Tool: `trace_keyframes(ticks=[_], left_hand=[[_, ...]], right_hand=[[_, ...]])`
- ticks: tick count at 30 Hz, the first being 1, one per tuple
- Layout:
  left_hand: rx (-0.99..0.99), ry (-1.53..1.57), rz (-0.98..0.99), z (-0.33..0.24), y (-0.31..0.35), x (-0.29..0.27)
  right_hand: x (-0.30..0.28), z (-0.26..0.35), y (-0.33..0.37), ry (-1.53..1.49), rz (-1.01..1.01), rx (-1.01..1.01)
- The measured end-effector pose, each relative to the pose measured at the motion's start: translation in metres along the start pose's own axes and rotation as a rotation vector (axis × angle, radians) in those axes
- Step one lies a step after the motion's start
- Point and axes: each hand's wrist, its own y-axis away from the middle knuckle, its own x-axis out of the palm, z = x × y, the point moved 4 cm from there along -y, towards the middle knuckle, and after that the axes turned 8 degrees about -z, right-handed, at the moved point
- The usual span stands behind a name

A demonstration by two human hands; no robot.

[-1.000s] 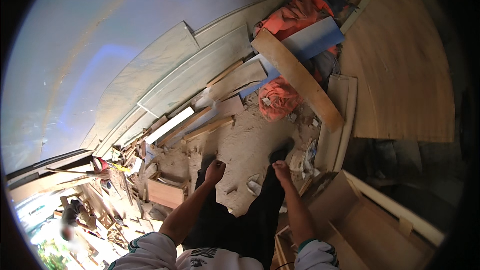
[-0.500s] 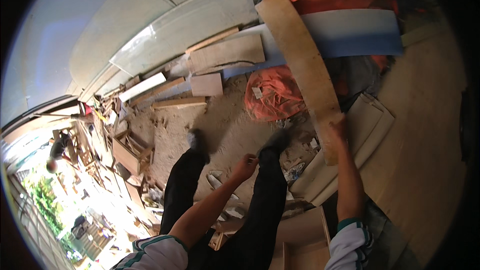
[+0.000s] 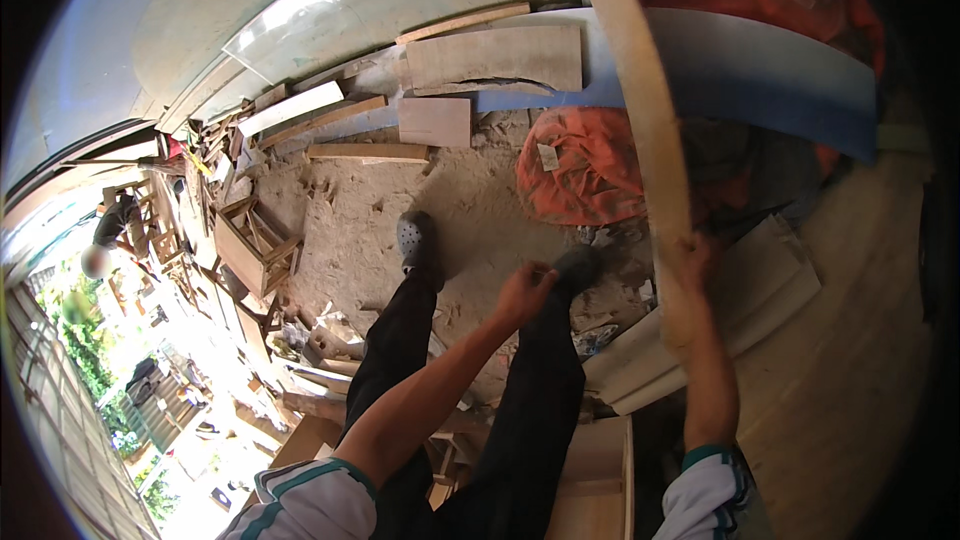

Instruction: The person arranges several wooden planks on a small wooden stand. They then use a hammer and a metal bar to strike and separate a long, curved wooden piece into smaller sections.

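Narrower to the eye than half a second ago, the long wooden board point(image 3: 655, 130) has been turned in my grip, and my left hand point(image 3: 527, 292) has come up and rightward in the frame. Nearest me now, at the bottom, it's my sleeves point(image 3: 305, 500), black trousers point(image 3: 525, 380) and, just right of them, an open wooden box point(image 3: 592, 485).

Up to the middle: left fingers loosely curled, beside my right shin, and I can't tell whether anything small sits between them. They're well apart from the board.

Over to the right, here's the hold! My right hand point(image 3: 697, 262) is clasped on the board's right edge, near its lower end; that end reaches down alongside my wrist, while the rest runs from the fingers to the upper edge of the frame. Just how the thumb sits, I can't make out.

Behind that hand, pale planks point(image 3: 750, 310) slant along the floor. Left of the board, a crumpled orange bundle point(image 3: 585, 165); passing behind it, a blue-and-white panel point(image 3: 760, 70). Further left, a cracked wooden piece point(image 3: 495, 58) lies above a small square offcut point(image 3: 435, 122). Big grey sheets point(image 3: 400, 0) fill the top, and far out left, in the glare, another person point(image 3: 120, 225) bends over.
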Motion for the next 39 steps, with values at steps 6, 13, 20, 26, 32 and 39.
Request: trace_keyframes(ticks=[6, 13, 20, 26, 32, 39], left_hand=[[-0.056, 0.255, 0.066, -0.046, 0.026, 0.004], [-0.226, 0.39, -0.024, -0.084, 0.007, -0.023], [-0.261, 0.587, -0.242, -0.042, 0.009, -0.049], [-0.129, 0.664, -0.222, -0.026, -0.001, -0.062], [-0.105, 0.493, 0.088, -0.087, 0.021, -0.052], [-0.09, 0.294, 0.142, -0.076, 0.029, -0.037]], right_hand=[[-0.016, 0.101, 0.108, -0.24, -0.163, -0.227], [-0.044, 0.17, 0.178, -0.248, -0.026, -0.334], [-0.057, 0.194, 0.186, -0.197, -0.087, -0.482], [-0.057, 0.202, 0.175, -0.208, -0.096, -0.526], [-0.056, 0.168, 0.158, -0.48, -0.004, -0.28], [-0.064, 0.09, 0.136, -0.167, -0.302, -0.124]])
